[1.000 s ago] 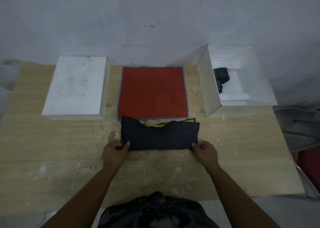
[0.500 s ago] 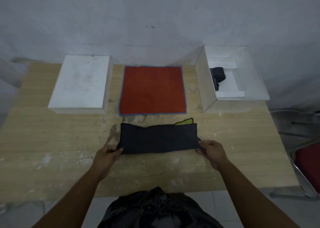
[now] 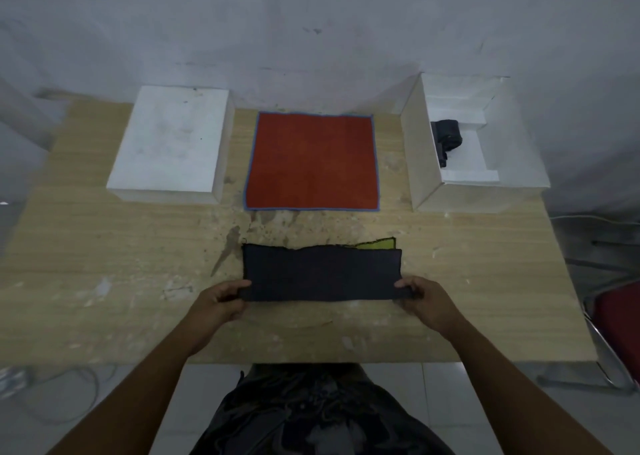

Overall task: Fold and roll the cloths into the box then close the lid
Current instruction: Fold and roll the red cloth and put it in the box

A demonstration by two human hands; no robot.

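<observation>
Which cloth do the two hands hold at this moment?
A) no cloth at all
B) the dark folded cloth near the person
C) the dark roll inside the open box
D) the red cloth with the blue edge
B: the left hand and the right hand each pinch a near corner of the dark folded cloth, while the red cloth lies flat and untouched farther back on the table.

A grey wall (image 3: 311,22) beyond the left hand (image 3: 216,304) backs a pale wooden worktop (image 3: 104,264). Right of the right hand (image 3: 427,304), a red chair (image 3: 620,319) stands on white floor tiles (image 3: 443,385).
</observation>
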